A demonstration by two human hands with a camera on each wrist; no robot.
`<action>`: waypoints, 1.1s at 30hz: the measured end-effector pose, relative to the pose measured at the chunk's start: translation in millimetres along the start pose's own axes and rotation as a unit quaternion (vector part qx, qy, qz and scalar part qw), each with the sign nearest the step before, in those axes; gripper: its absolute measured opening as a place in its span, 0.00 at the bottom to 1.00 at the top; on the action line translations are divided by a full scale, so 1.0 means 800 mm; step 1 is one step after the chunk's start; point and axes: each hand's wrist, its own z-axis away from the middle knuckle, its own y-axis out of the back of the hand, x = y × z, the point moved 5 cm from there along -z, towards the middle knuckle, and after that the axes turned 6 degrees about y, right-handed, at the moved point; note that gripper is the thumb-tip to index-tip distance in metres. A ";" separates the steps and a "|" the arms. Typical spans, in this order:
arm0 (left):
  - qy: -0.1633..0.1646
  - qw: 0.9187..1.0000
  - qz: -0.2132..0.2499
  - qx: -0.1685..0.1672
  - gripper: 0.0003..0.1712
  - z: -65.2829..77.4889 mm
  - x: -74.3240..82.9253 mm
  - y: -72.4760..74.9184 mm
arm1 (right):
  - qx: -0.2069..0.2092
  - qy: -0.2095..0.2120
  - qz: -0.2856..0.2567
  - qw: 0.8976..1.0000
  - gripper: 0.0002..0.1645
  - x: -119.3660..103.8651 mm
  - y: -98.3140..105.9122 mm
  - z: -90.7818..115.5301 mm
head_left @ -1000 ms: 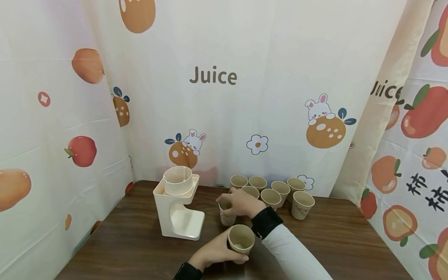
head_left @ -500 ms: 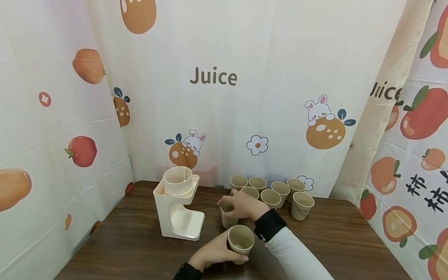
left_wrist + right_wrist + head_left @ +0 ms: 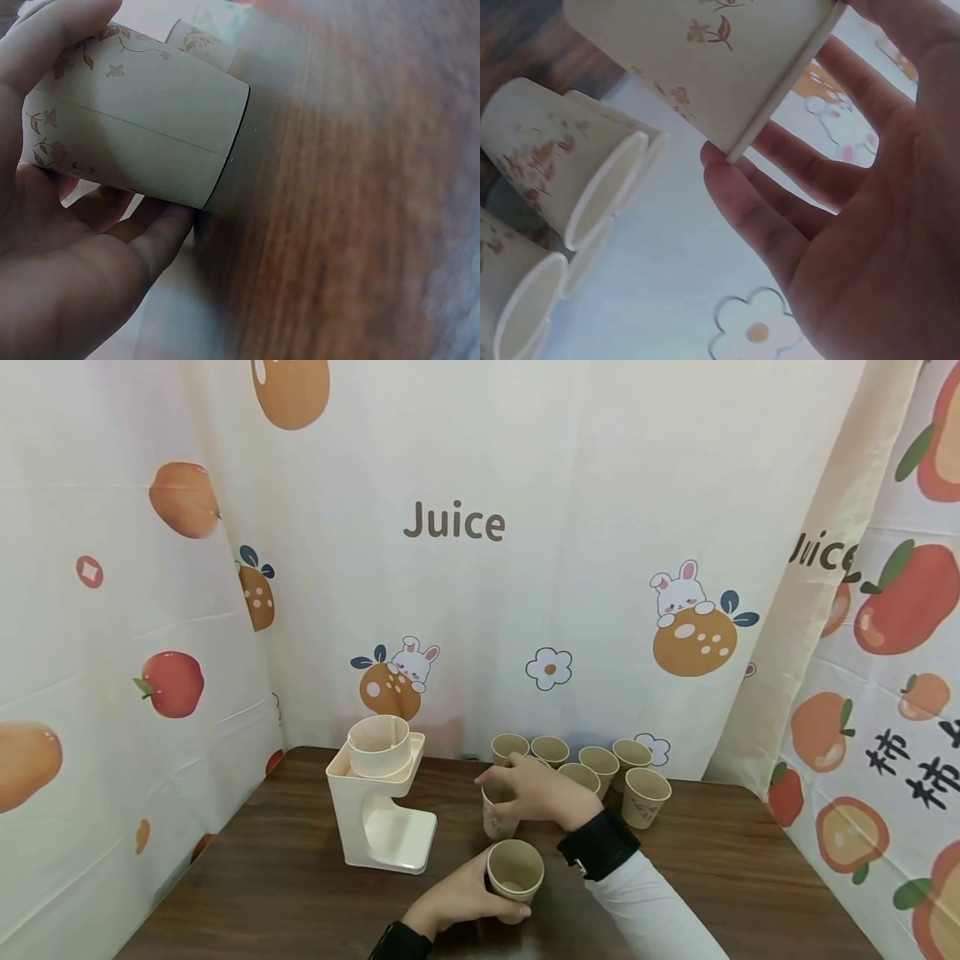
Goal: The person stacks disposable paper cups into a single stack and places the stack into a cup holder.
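Fruit-print curtain is hung behind the wooden table. White stand is placed toward the back left corner; loose cups are grouped along the back edge, some partly blocked by the right hand. Far cup is pinched at its rim by that hand; near cup, farther from the back edge, is gripped in the left hand's curled fingers. Near cup's seam and floral print are shown only in the left wrist view.

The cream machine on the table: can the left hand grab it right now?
Probably not just yet: the left hand is gripping a cup. The way looks free, though, with only bare table between that hand and the cream machine.
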 end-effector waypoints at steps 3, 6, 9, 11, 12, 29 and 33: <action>0.000 1.000 0.000 -0.002 0.38 0.000 0.000 0.000 | 0.007 0.002 0.000 1.000 0.24 -0.005 0.012 0.006; 0.001 1.000 0.001 -0.005 0.38 -0.001 0.000 -0.001 | 0.009 -0.010 -0.004 1.000 0.24 -0.008 0.022 0.014; 0.000 1.000 0.000 -0.006 0.38 -0.001 0.001 -0.001 | 0.008 -0.027 -0.010 1.000 0.24 -0.009 0.030 0.022; -0.001 1.000 -0.001 -0.006 0.39 -0.001 0.001 -0.001 | 0.008 -0.035 -0.015 0.999 0.24 -0.010 0.034 0.026; -0.001 1.000 -0.002 -0.006 0.39 -0.001 0.001 -0.001 | 0.009 -0.035 -0.016 0.999 0.24 -0.012 0.036 0.028; 0.005 1.000 -0.010 0.003 0.39 0.001 0.006 0.000 | 0.028 -0.033 -0.010 0.999 0.23 -0.035 0.064 0.063; 0.005 1.000 -0.007 -0.003 0.38 0.001 0.007 -0.002 | 0.027 -0.021 -0.017 0.999 0.23 -0.045 0.066 0.070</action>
